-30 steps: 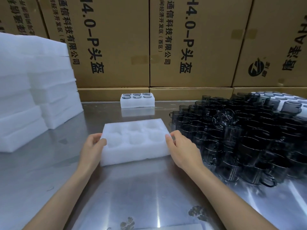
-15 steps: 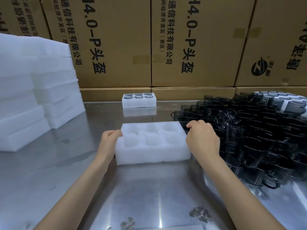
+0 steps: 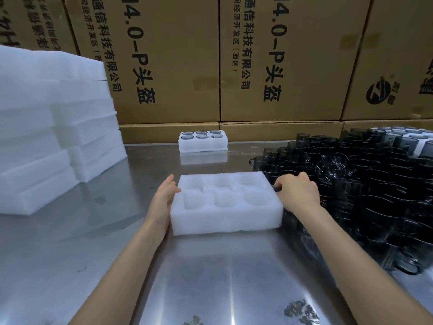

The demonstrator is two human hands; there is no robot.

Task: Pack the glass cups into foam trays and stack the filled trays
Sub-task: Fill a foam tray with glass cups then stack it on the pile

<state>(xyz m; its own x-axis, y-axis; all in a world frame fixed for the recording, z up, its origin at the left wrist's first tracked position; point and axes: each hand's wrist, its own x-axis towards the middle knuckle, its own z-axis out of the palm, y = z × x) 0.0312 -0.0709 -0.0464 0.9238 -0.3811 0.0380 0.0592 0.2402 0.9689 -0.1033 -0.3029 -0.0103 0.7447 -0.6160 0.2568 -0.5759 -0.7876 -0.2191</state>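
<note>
White foam tray [image 3: 225, 214] shows six round, empty pockets.

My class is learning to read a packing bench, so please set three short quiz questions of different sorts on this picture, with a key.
1. True or false: the empty foam tray between the hands already holds cups.
2. How many cups sit in the filled tray at the back? A) four B) six C) eight
3. On which side of the empty foam tray do the loose glass cups stand?

Key
1. False; its pockets are empty. The left hand lies against its left end; the right hand is at its right end.
2. B
3. The right.
</note>
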